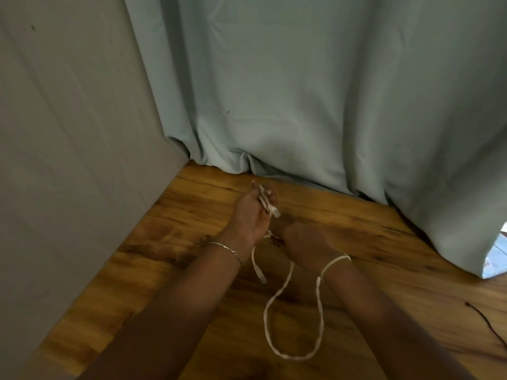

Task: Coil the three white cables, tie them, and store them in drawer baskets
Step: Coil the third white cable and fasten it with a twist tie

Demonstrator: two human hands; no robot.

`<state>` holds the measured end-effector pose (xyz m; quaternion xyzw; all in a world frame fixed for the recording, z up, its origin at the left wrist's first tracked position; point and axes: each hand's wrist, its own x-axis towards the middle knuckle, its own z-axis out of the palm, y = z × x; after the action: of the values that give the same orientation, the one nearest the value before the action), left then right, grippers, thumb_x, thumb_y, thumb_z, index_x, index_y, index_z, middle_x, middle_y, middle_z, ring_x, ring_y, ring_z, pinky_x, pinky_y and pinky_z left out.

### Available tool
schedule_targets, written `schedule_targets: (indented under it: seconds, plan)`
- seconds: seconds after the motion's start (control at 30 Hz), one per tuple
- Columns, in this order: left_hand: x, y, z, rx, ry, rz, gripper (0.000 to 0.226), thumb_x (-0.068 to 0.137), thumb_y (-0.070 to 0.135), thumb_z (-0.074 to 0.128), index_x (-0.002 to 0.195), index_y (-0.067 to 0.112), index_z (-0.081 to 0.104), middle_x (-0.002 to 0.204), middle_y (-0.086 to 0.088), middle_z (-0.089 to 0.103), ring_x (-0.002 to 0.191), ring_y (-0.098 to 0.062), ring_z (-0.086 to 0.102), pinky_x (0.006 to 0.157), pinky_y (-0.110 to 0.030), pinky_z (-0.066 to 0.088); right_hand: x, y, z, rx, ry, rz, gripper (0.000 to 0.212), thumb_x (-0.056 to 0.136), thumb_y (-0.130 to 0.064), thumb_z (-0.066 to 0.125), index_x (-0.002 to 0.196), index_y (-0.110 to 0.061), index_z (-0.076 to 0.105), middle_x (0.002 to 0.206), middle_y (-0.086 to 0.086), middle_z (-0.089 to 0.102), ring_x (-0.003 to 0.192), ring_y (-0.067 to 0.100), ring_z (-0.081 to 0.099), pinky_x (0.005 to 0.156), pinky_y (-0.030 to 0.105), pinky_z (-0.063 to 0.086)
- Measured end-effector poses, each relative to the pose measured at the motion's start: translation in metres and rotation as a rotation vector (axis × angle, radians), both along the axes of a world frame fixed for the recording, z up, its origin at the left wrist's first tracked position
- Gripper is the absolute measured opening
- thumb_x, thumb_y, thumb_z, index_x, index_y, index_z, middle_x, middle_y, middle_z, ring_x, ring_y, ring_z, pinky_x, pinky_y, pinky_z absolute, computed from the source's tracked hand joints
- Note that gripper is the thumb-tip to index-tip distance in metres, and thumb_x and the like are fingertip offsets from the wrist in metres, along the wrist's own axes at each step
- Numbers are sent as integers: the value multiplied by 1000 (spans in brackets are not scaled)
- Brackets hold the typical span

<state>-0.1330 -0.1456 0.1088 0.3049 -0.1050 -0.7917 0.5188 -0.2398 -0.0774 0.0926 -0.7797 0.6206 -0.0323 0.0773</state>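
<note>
My left hand (248,215) is palm up over the wooden floor, its fingers closed around a small bundle of coiled white cable (267,202). A loose end with a plug (260,274) dangles below the left wrist. My right hand (304,238) sits just to the right, fist closed on the same white cable. From there the cable drapes over my right wrist and hangs in a long loop (293,355) down toward the floor. Only this one white cable is visible; no drawer baskets are in sight.
A pale blue-green curtain (315,91) hangs to the wooden floor (164,220) straight ahead. A grey panel or wall (68,146) stands on the left. A thin black wire (485,322) lies on the floor at the right edge.
</note>
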Motion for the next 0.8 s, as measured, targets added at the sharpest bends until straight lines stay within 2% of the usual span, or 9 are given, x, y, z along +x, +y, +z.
schedule_targets:
  seconds: [0.1, 0.2, 0.3, 0.37, 0.43, 0.57, 0.63, 0.7, 0.8]
  plan:
    - [-10, 4, -5, -200, -388, 15, 34, 102, 24, 38, 74, 12, 55, 51, 4, 56, 50, -7, 48, 49, -17, 41, 5, 0, 7, 3, -106, 13, 28, 99, -32, 44, 122, -17, 51, 111, 6, 62, 96, 22, 61, 75, 27, 44]
    - [-5, 5, -7, -551, -740, -71, 30, 103, 25, 33, 78, 15, 46, 63, 2, 52, 53, -5, 46, 51, -19, 38, 2, -1, 8, 7, -398, -12, 24, 96, -31, 51, 113, -17, 62, 109, 4, 68, 96, 17, 63, 84, 32, 49]
    - [5, 1, -14, -853, -970, -147, 22, 103, 23, 32, 89, 9, 42, 71, -1, 53, 61, -7, 49, 57, -21, 44, -4, -4, 13, 118, -652, -167, 23, 94, -31, 56, 98, -12, 69, 89, 0, 69, 73, 10, 61, 65, 30, 48]
    - [5, -4, -18, -917, -1045, -147, 21, 103, 25, 33, 91, 11, 43, 74, -4, 56, 65, -10, 52, 59, -25, 46, -10, -4, 16, 242, -778, -264, 22, 93, -33, 58, 97, -14, 69, 78, -3, 64, 55, 7, 50, 51, 24, 40]
    - [5, -8, -21, -946, -1100, -166, 21, 103, 27, 33, 91, 13, 44, 75, -4, 57, 67, -11, 55, 60, -25, 47, -15, -6, 20, 324, -830, -285, 19, 93, -31, 59, 100, -17, 69, 75, -6, 59, 49, 8, 42, 46, 23, 36]
    - [7, -12, -24, -939, -1109, -240, 23, 103, 25, 34, 89, 11, 45, 76, -4, 60, 68, -11, 57, 62, -22, 48, -25, -15, 33, 349, -595, -236, 15, 95, -24, 54, 103, -19, 66, 85, -4, 63, 49, 11, 44, 45, 23, 38]
    - [8, -12, -27, -883, -1088, -278, 24, 102, 26, 36, 87, 12, 49, 76, -3, 61, 68, -9, 58, 64, -20, 47, -28, -20, 41, 345, -448, -207, 17, 93, -25, 55, 100, -13, 66, 81, 3, 63, 52, 13, 49, 48, 23, 39]
    - [9, -12, -31, -827, -1070, -297, 25, 102, 28, 39, 84, 16, 53, 77, -2, 63, 71, -10, 60, 68, -23, 48, -29, -24, 46, 286, -298, -173, 20, 91, -22, 58, 97, -6, 69, 83, 8, 65, 68, 20, 57, 57, 25, 40]
    - [11, -10, -30, -800, -1030, -337, 24, 101, 29, 42, 91, 12, 57, 76, 3, 65, 70, -6, 62, 67, -22, 48, -28, -25, 57, 186, -144, -121, 24, 91, -21, 57, 105, -6, 69, 103, 12, 67, 88, 21, 58, 67, 28, 41]
